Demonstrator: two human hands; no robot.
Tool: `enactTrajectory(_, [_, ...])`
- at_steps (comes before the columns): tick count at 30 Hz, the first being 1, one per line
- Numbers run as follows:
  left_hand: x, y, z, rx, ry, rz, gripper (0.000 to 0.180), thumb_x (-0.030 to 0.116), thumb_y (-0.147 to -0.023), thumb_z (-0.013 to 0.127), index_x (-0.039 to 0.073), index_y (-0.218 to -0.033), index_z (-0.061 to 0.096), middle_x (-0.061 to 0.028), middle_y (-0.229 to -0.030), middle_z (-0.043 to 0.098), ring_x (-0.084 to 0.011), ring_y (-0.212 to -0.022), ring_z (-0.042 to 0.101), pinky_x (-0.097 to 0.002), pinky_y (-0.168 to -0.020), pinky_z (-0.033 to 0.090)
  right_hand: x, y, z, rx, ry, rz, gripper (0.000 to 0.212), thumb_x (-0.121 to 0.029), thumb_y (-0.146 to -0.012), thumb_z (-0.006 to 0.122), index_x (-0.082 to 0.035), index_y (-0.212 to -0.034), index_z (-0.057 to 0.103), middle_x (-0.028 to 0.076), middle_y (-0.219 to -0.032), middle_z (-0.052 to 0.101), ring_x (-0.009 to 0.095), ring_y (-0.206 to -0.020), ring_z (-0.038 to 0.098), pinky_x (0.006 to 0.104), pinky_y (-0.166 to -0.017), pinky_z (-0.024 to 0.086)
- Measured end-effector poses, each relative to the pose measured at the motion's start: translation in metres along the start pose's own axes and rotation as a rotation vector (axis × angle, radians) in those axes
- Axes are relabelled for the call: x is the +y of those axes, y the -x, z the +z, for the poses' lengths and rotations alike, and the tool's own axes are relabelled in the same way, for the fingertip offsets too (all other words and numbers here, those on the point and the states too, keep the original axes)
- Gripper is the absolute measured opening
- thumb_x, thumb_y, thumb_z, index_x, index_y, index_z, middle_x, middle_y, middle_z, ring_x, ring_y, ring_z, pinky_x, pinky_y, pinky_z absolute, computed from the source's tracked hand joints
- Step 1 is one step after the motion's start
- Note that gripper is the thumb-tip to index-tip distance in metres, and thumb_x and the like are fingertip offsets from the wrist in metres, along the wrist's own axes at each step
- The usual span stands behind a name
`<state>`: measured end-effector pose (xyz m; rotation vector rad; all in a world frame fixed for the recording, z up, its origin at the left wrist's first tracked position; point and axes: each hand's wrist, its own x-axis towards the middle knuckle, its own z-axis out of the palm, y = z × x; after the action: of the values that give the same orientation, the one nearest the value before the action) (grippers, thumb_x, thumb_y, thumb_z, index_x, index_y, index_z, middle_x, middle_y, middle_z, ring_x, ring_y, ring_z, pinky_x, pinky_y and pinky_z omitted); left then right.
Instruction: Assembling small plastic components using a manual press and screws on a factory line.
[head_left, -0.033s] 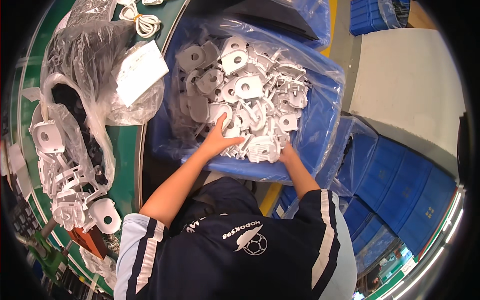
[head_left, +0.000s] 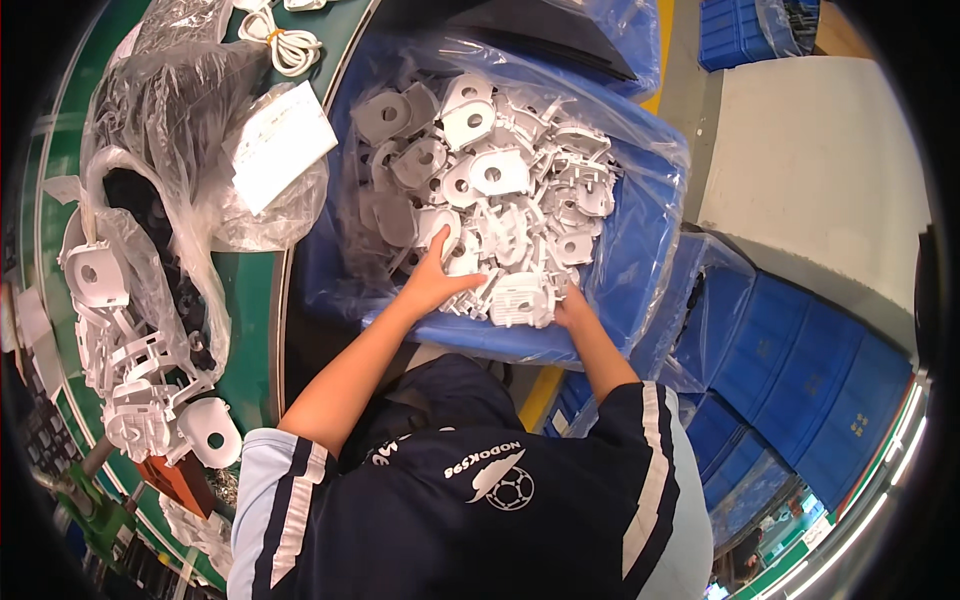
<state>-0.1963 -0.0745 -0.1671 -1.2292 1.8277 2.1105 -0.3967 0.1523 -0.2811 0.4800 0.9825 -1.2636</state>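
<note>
Many white plastic parts, flat rounded covers with a round hole, lie heaped in a plastic-lined blue bin (head_left: 640,240). My left hand (head_left: 440,282) rests on the near left of the heap, thumb and index finger spread apart against the parts. Its other fingers are partly hidden, and I see nothing gripped in it. At the heap's near right edge, my right hand (head_left: 568,303) touches the side of a ribbed white plastic part (head_left: 520,300). That hand's fingertips are hidden behind the parts.
On the left, a green bench (head_left: 250,330) carries more white parts (head_left: 130,400), clear plastic bags (head_left: 165,90), a white paper sheet (head_left: 283,145) and a coiled white cable (head_left: 290,48). Blue crates (head_left: 790,350) are lined up at right, near a large pale panel (head_left: 810,150).
Near the heap's middle, a curved white part has shifted and turned. The ribbed part and my right hand have moved slightly left; my left hand looks almost unmoved.
</note>
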Motion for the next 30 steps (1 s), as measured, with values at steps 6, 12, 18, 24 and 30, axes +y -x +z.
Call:
enactTrajectory(6, [-0.014, -0.012, -0.015, -0.035, 0.089, -0.093, 0.120, 0.040, -0.060, 0.082, -0.004, -0.142, 0.006, -0.0251, -0.143, 0.024, -0.0292, -0.132, 0.028, -0.0332, -0.107, 0.025, -0.002, -0.022, 0.040, 0.010, -0.011, 0.024, 0.042, -0.040, -0.090, 0.052, -0.011, -0.120, 0.053, 0.009, -0.115, 0.059, 0.022, -0.105, 0.058, 0.0413, -0.087, 0.050])
enactTrajectory(12, [-0.023, -0.025, -0.022, -0.092, 0.274, -0.189, 0.104, 0.031, -0.069, 0.077, 0.002, -0.143, 0.011, -0.0188, -0.138, 0.034, -0.0258, -0.127, 0.035, -0.0339, -0.104, 0.029, 0.009, -0.016, 0.060, 0.059, -0.117, -0.124, 0.046, -0.041, -0.093, 0.039, -0.006, -0.118, 0.053, 0.011, -0.112, 0.061, 0.024, -0.102, 0.060, 0.0390, -0.089, 0.049])
enactTrajectory(18, [-0.029, -0.020, -0.034, -0.018, 0.463, -0.268, 0.095, 0.038, -0.075, 0.072, 0.002, -0.142, 0.016, -0.0172, -0.137, 0.037, -0.0237, -0.122, 0.042, -0.0327, -0.099, 0.036, 0.009, -0.014, 0.082, -0.036, -0.221, -0.190, 0.045, -0.036, -0.093, 0.038, -0.002, -0.119, 0.052, 0.012, -0.113, 0.060, 0.025, -0.102, 0.059, 0.0388, -0.090, 0.048])
enactTrajectory(24, [-0.025, -0.026, -0.043, -0.148, -0.219, -0.101, 0.093, 0.053, -0.073, 0.068, 0.001, -0.139, 0.028, -0.0193, -0.126, 0.050, -0.0266, -0.114, 0.050, -0.0314, -0.097, 0.037, 0.009, -0.025, 0.083, -0.058, -0.230, -0.156, 0.043, -0.034, -0.093, 0.039, -0.001, -0.119, 0.052, 0.011, -0.113, 0.060, 0.025, -0.100, 0.060, 0.0393, -0.088, 0.049])
enactTrajectory(30, [0.001, -0.030, -0.034, -0.281, -0.345, -0.135, 0.113, 0.064, -0.064, 0.069, -0.005, -0.138, 0.018, -0.0277, -0.128, 0.045, -0.0336, -0.120, 0.046, -0.0351, -0.101, 0.035, 0.004, -0.024, 0.063, -0.046, -0.023, -0.156, 0.048, -0.042, -0.090, 0.044, -0.007, -0.122, 0.051, 0.011, -0.116, 0.058, 0.027, -0.104, 0.058, 0.0473, -0.089, 0.046])
